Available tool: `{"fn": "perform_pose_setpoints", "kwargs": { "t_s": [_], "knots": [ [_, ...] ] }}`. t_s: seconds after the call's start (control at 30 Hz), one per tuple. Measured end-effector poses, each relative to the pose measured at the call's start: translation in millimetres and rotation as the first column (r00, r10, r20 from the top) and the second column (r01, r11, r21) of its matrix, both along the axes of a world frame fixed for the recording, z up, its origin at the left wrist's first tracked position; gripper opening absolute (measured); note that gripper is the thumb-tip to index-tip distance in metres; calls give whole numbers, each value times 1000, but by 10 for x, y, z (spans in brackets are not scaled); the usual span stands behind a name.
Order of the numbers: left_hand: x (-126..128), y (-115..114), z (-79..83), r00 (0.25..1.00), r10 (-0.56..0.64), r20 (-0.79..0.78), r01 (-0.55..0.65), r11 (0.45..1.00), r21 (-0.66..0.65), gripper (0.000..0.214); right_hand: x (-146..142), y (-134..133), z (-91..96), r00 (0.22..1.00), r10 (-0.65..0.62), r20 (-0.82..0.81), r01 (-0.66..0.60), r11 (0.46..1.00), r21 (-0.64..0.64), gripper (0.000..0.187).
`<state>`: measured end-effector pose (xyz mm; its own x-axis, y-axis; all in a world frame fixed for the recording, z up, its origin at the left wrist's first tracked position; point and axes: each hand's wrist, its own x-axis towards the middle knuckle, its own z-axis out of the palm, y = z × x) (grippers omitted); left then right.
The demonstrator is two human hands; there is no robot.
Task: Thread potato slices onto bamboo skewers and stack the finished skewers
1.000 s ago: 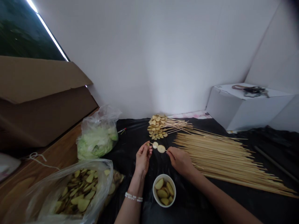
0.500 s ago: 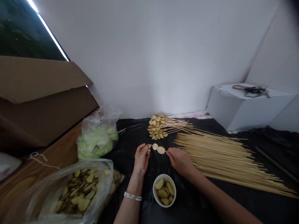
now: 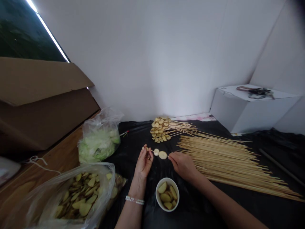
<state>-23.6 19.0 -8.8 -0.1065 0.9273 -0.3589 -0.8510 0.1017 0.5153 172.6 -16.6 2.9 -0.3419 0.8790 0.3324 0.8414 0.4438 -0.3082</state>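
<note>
Between my hands runs a thin wooden skewer (image 3: pixel 152 150) with two round potato slices (image 3: pixel 162 155) threaded on it. My right hand (image 3: pixel 183 163) grips the skewer just right of the larger slice. At the skewer's left end, my left hand (image 3: pixel 144 161) pinches another potato slice (image 3: pixel 146 148), partly hidden by the fingers. Below the hands stands a white cup (image 3: pixel 157 201) holding several potato slices. Beyond them lies a pile of filled potato skewers (image 3: pixel 160 128), their sticks pointing right.
Many bare skewers (image 3: pixel 228 162) lie spread at the right. On the left are an open clear bag (image 3: pixel 110 168) of potato slices and a bag of cut greens (image 3: pixel 98 146). A cardboard box (image 3: pixel 45 117) and a white box (image 3: pixel 238 111) flank the black-covered table (image 3: pixel 193 206).
My left hand has shifted slightly left and turned, its fingers now around the slice at the skewer's end. The threaded slices moved slightly left and down. My right hand keeps its grip.
</note>
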Motion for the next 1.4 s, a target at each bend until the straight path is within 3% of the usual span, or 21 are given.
{"fn": "perform_pose_setpoints", "kwargs": {
  "t_s": [0.57,1.4],
  "knots": [
    [-1,-5,0,991,-14,-132,20,999,43,17,2,0,-25,999,13,-39,-12,999,35,29],
    [3,-11,5,965,9,-260,16,995,95,14,-3,-8,-30,999,-10,31,9,999,41,28]
  ]
}}
